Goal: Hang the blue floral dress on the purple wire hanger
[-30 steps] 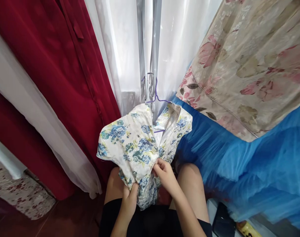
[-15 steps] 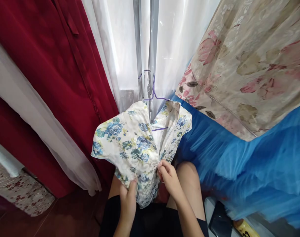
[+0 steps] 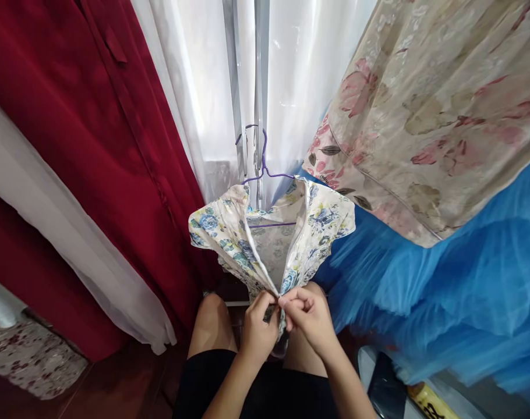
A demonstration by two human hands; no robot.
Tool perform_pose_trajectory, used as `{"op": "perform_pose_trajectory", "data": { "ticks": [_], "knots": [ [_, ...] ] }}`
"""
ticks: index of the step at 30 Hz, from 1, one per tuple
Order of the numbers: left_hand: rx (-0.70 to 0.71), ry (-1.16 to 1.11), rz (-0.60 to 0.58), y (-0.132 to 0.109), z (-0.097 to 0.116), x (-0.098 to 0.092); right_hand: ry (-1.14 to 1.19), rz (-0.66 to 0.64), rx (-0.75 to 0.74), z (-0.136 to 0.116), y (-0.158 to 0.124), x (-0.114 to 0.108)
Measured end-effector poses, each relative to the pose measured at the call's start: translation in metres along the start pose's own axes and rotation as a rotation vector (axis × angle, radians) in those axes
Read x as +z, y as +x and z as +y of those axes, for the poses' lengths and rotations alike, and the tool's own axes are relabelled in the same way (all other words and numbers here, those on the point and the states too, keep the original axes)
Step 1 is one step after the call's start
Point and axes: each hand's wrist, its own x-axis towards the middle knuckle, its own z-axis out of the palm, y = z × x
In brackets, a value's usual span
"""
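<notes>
A white dress with blue flowers [image 3: 230, 224] hangs on a purple wire hanger [image 3: 264, 169] in front of me. Its neck opening gapes in a V, with the pale lining showing between the two edges. At the bottom of the V, my left hand [image 3: 260, 326] pinches the cloth of the left edge. My right hand [image 3: 306, 314] is closed beside it, thumb and fingers pinching the right edge at the same spot. The fingertips nearly meet. Whether a zip pull is between them is too small to tell. Lower parts of the dress are hidden behind my hands.
Dark red cloth [image 3: 129, 192] hangs at left, white curtain [image 3: 308, 75] behind. At right hang a beige floral garment [image 3: 422, 134] and blue tulle [image 3: 405, 291]. A dark phone [image 3: 385, 384] and a yellow item [image 3: 431, 401] lie at lower right.
My left hand has moved right and up to meet my right hand at the opening. The dress front has turned to face me, and its neckline spreads wider.
</notes>
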Motion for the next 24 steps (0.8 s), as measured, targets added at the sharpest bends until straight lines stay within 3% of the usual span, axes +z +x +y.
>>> {"op": "perform_pose_trajectory", "data": {
  "ticks": [4,10,12,15,18,22,24],
  "knots": [
    [0.018,0.156,-0.223,0.011,0.01,-0.021,0.036,0.117,-0.104,-0.052,0.04,0.0],
    [0.089,0.536,-0.553,0.027,0.033,-0.057,0.235,0.02,-0.134,-0.148,0.11,0.026],
    [0.099,0.592,-0.61,0.028,0.031,-0.063,0.285,-0.005,-0.104,-0.161,0.118,0.031],
    [0.102,0.537,-0.653,0.035,0.027,-0.069,0.214,-0.034,-0.135,-0.16,0.114,0.033],
    [0.16,0.356,-0.506,0.06,0.036,-0.082,0.074,-0.034,-0.243,-0.15,0.1,0.034],
    [0.336,0.145,0.016,0.113,0.079,-0.102,-0.022,-0.024,-0.331,-0.143,0.086,0.032],
    [0.397,0.14,0.115,0.138,0.101,-0.107,-0.039,-0.01,-0.358,-0.143,0.084,0.029]
  ]
}}
